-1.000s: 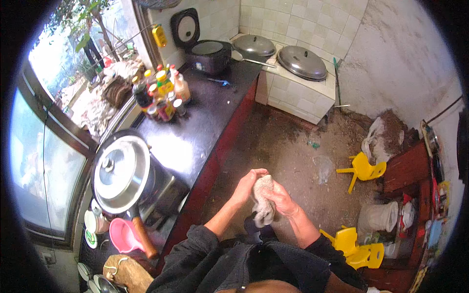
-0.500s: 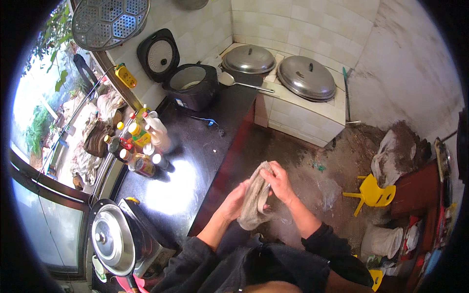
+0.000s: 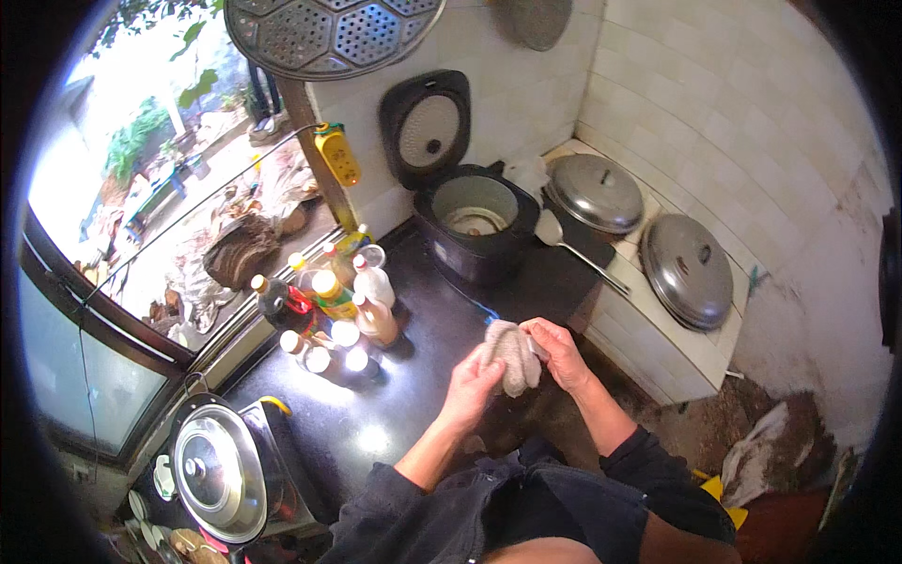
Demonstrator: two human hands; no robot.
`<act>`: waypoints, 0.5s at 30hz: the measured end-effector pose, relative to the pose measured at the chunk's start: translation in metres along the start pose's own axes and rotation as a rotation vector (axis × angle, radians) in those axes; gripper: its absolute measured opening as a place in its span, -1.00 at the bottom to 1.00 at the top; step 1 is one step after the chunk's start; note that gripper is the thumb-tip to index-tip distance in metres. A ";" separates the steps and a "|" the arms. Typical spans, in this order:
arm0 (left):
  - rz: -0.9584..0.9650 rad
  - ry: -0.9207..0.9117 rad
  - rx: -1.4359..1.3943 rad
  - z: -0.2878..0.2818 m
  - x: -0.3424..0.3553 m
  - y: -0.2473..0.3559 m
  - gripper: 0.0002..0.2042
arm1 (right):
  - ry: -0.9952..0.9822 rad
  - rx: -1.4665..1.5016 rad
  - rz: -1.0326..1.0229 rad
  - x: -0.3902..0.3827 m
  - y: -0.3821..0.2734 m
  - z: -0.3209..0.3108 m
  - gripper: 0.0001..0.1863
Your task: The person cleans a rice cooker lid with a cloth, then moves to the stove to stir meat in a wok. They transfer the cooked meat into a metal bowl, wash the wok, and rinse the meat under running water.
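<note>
A beige-grey cloth (image 3: 510, 357) is bunched between my two hands, just off the front edge of the black counter. My left hand (image 3: 472, 383) grips its left side, fingers partly hidden behind the folds. On the other side my right hand (image 3: 560, 353) pinches the cloth's edge between thumb and fingers. Beyond my hands stands a black rice cooker (image 3: 470, 249), its lid (image 3: 425, 127) raised and a little something pale at the bottom of its pot. A long-handled metal spatula (image 3: 587, 258) lies to its right.
Several bottles (image 3: 376, 320) crowd the counter by the window. A lidded pan (image 3: 221, 475) stands at the near left. Two domed metal lids (image 3: 691, 273) cover the tiled stove at right. A yellow power strip (image 3: 336, 155) hangs on the wall, near a perforated steamer rack (image 3: 334, 38).
My view has swung toward the counter and rice cooker. The cloth, hanging long before, is now folded into a smaller bunch, with both hands still on it.
</note>
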State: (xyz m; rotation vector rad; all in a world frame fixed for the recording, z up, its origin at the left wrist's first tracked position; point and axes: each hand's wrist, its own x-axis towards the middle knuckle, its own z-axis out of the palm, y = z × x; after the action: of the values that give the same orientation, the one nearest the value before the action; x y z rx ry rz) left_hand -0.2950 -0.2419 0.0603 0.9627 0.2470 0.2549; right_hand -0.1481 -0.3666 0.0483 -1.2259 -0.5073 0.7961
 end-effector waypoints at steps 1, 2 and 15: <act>0.052 0.064 -0.085 -0.005 0.008 0.009 -0.62 | -0.007 -0.020 0.023 0.016 0.004 -0.002 -0.72; 0.097 0.130 -0.074 -0.011 0.013 0.019 -0.58 | -0.028 -0.021 0.039 0.031 0.009 -0.004 -0.72; 0.795 0.820 0.613 -0.040 0.210 0.089 -0.68 | -0.079 -0.261 -0.220 0.251 -0.008 -0.058 -0.72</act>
State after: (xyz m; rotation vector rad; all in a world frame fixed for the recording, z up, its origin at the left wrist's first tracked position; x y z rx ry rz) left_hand -0.1187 -0.0948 0.0933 1.5002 0.7125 1.3753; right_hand 0.0559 -0.2115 0.0221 -1.3539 -0.8158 0.6047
